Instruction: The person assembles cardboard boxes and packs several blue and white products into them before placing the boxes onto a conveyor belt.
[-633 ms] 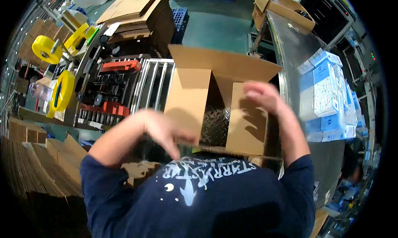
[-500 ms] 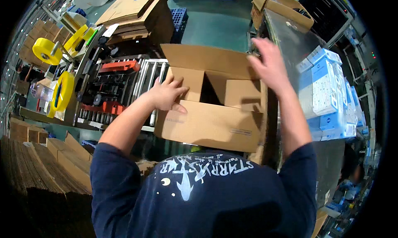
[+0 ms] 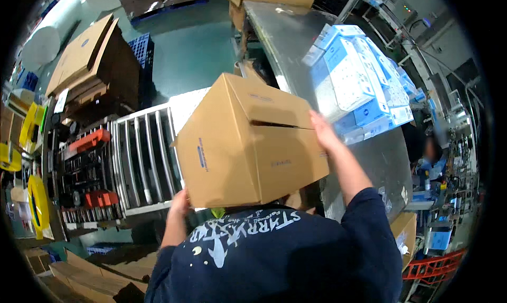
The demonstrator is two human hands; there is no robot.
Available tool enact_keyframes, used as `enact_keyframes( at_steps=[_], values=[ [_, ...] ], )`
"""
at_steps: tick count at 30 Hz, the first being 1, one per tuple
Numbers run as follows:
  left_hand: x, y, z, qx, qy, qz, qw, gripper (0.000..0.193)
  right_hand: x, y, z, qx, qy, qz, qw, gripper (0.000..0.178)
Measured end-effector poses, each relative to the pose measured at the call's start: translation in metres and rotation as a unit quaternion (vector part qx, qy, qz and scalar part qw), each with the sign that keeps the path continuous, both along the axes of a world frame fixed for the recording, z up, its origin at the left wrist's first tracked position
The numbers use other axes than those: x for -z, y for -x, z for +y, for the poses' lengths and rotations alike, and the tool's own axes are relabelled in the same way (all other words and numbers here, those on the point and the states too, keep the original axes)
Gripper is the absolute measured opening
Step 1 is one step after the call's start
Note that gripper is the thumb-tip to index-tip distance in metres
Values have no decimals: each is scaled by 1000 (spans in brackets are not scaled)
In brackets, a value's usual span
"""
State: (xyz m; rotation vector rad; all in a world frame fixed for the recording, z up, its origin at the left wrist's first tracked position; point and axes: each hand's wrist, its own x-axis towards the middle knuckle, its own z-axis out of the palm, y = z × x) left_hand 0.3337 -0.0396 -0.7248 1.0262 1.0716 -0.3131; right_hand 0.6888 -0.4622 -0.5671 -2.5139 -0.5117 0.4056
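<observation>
At the far left, well out from the left hand, a large yellow tape roll (image 3: 37, 207) stands upright beside a machine with red guides (image 3: 100, 199), presumably so that tape sits close to where it is used. Beyond the left hand, on the far side of the machine, flattened cardboard (image 3: 79, 54) is stacked, likely to save space. Between the machine and the grip runs a roller conveyor (image 3: 138, 144), whose bare rollers would let a load slide with little effort.

The left hand (image 3: 180, 201) is at the carton's near left corner; its fingers are partly hidden, so how far they curl underneath cannot be told. The brown carton (image 3: 222, 144) lies between the two hands, turned and tilted, with a dark slit between its flaps. The right hand (image 3: 322, 131) presses along the right edge, fingers near the end of that slit. The hands are spread wide with the carton clasped between them; opposite corners probably give the best control of its tilt. What bears its weight underneath is not visible.

Just past the right hand, blue-and-white packages (image 3: 348, 76) lie piled on a dark table (image 3: 274, 33), seemingly for easy reach.
</observation>
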Motion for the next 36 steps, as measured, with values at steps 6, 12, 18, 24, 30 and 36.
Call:
enact_keyframes(
  at_steps=[6, 12, 18, 24, 30, 36],
  values=[
    [-266, 43, 140, -33, -260, -328, 908, 48, -22, 119, 129, 60, -408, 449, 793, 79],
    [-296, -62, 22, 476, -91, -465, 741, 47, -91, 118, 149, -67, -404, 314, 857, 69],
    [-223, -97, 37, 530, -439, -273, 672, 40, -63, 77, 91, -73, 64, -72, 993, 51],
    [-79, -43, 95, 263, -567, -223, 748, 68, 21, 78, 52, -11, 122, -172, 977, 47],
    [-66, -50, 65, 233, -347, -178, 891, 99, 76, 110, 99, -42, 14, 190, 981, 78],
    [-54, -82, -35, 515, -337, -85, 783, 104, -110, -36, -28, 191, 15, -43, 980, 43]
  ],
)
